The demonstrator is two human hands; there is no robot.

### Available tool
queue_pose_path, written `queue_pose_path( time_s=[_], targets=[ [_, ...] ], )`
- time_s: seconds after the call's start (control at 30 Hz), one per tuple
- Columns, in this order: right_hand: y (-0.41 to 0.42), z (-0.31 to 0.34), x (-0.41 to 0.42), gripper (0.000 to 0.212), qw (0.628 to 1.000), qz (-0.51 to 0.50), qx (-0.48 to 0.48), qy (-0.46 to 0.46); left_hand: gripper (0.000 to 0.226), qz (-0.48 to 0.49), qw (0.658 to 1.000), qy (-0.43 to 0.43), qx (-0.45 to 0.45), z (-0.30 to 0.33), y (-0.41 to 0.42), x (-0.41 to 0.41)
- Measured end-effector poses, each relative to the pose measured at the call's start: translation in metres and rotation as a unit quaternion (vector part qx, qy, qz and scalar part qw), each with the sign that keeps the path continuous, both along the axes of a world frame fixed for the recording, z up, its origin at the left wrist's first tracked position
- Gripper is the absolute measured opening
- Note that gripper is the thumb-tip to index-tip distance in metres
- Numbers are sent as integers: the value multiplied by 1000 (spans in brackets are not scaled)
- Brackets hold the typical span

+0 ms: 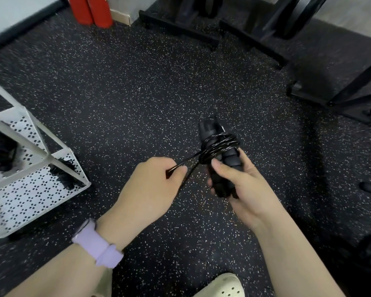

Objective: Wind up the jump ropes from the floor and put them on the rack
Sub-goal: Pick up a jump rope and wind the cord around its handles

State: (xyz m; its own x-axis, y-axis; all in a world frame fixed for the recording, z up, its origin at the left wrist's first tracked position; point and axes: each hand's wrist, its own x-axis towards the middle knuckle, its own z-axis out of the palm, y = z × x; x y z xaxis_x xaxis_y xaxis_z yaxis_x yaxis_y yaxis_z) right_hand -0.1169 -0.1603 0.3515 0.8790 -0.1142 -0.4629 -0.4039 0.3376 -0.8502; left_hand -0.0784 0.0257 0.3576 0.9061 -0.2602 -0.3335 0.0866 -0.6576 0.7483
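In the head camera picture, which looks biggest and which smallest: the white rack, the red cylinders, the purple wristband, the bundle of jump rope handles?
As they look here:
1. white rack
2. red cylinders, cut off by the picture's edge
3. and 4. jump rope handles and purple wristband, too alike to rank

The wristband sits nearest the camera and the cylinders farthest, so true sizes may differ.

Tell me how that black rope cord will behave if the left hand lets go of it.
The cord is probably springy: its loops round the handles sit loose and glossy, so they would likely uncoil. The stretch pinched by the left hand runs straight and taut, so it may flick back. It looks slick, so it could slip without a tuck.
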Motion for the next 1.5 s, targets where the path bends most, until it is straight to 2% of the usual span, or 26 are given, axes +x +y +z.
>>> queue_pose_path(
  time_s=[0.13, 0.3, 0.37, 0.43, 0.53, 0.63, 0.73, 0.9, 1.0, 1.13, 1.17, 1.27, 1.4, 1.5],
  targets=[
    [2, -8, 2, 31, 998, -55, -30, -6, 43, -42, 995, -61, -60, 7, -11, -17],
    [4, -15, 4, 44, 992, -122, -30, 1, 17, -101, 978, -13, -180, 21, -17, -33],
    [7, -13, 4, 39, 993, -109, -45, 26, 13, -129, 975, -17, -178, 20, -17, -35],
    [12, -7, 4, 29, 994, -92, -13, 55, 12, -166, 974, -40, -152, 18, -16, -35],
    [16, -3, 6, 41, 991, -87, 61, 83, 18, -209, 969, -85, -103, 14, -15, -34],
    [17, -3, 6, 40, 989, -83, 87, 84, 19, -204, 967, -129, -84, 9, -12, -30],
    [16, 2, 4, 41, 989, -43, 121, 70, 19, -175, 966, -157, -108, 7, -9, -25],
    [15, 9, 2, 39, 987, -8, 144, 74, 34, -126, 967, -93, -202, 14, -7, -20],
    [15, 11, 2, 30, 985, -8, 154, 72, 33, -159, 966, -132, -152, 13, -3, -15],
    [17, 9, 1, 55, 982, -7, 170, 76, 35, -197, 958, -194, -80, 13, 3, -11],
    [17, 9, 0, 55, 981, -8, 176, 80, 35, -203, 955, -202, -74, 14, 4, -11],
    [18, 10, 0, 37, 977, -15, 189, 98, 33, -229, 944, -230, -52, 14, 6, -9],
    [18, 10, -1, 32, 978, 1, 157, 136, 28, -258, 919, -299, 4, 14, 7, -9],
    [19, 9, -3, 28, 975, 36, 132, 173, 31, -256, 919, -299, -11, 14, 8, -7]
  ],
)
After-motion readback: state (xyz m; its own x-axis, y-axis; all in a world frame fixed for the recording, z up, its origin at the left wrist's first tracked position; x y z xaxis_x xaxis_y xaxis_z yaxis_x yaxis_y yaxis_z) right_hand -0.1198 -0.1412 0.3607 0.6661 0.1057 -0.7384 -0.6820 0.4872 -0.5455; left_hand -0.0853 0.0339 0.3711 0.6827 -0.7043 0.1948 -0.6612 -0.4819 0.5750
